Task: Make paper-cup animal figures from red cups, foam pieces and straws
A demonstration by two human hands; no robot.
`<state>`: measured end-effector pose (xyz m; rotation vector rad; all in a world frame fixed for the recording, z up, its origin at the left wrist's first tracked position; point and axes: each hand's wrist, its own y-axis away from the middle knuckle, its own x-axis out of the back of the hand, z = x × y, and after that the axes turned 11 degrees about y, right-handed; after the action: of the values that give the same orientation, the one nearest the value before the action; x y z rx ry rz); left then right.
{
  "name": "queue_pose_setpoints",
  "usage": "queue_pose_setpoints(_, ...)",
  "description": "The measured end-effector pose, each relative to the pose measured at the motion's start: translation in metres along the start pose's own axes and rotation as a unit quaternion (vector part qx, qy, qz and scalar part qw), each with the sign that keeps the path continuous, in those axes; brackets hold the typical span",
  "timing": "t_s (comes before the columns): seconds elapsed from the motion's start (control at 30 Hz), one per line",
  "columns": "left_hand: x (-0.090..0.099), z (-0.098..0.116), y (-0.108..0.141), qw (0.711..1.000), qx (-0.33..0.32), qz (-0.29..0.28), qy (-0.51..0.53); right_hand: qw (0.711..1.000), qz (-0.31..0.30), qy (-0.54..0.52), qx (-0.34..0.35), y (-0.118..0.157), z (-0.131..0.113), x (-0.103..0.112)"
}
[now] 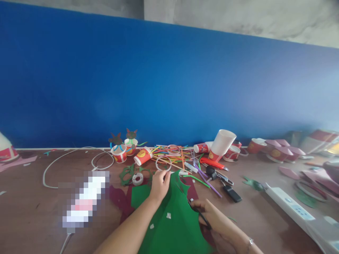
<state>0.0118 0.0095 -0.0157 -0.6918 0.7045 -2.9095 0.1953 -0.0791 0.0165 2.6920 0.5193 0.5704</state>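
A green felt sheet with a scalloped, cut edge lies under my hands, flecked with small white bits. My left hand pinches its upper edge between fingers and thumb. My right hand grips black-handled scissors, whose blades sit at the felt's right edge. Just beyond my left hand are a small roll of tape and a lacy green felt offcut. Dark maroon felt shows beneath the sheet's left side.
Red paper cups, coloured straws, an orange utility knife and a black fob cover the brown table. A white power strip lies right, a white cable left, and a blue board stands behind.
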Motion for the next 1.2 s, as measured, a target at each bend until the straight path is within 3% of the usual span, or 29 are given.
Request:
queue_pose_setpoints(0.17,0.000,-0.003,0.000,1.000,0.005,0.004,-0.004,0.996,0.050,-0.078,0.016,0.002,0.000,-0.011)
queue_pose_setpoints(0.33,0.001,-0.003,0.000,1.000,0.008,0.005,-0.006,0.995,0.045,-0.092,0.001,0.004,0.001,-0.015)
queue_pose_setpoints(0.5,0.000,-0.003,0.000,1.000,0.007,0.006,-0.002,0.998,0.044,-0.020,0.040,-0.001,0.005,-0.011)
queue_pose_setpoints(0.73,0.001,-0.001,0.000,1.000,0.013,0.001,0.011,0.977,0.113,0.148,0.099,0.001,0.003,-0.008)
queue_pose_setpoints(1.0,0.001,0.000,0.000,1.000,0.005,0.001,0.003,0.968,0.133,0.182,0.111,-0.010,0.012,-0.006)
queue_pose_setpoints(1.2,0.001,-0.002,-0.001,1.000,0.009,0.008,-0.005,0.957,0.191,0.183,0.116,-0.012,0.015,-0.006)
